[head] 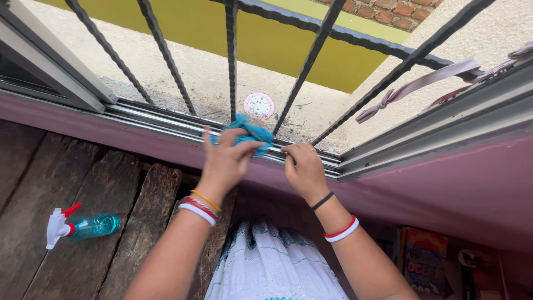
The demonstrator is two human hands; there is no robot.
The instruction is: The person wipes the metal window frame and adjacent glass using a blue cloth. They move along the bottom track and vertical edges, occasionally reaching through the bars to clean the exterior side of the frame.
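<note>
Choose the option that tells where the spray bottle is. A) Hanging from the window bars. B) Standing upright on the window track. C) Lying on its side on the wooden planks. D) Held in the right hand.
C: the blue spray bottle lies on its side on the wooden planks, away from both hands.

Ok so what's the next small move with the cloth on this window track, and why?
Probably slide the cloth rightward along the track. The left hand presses it into the grooves beside the right hand, which rests on the track. The stretch toward the corner looks unwiped from here.
</note>
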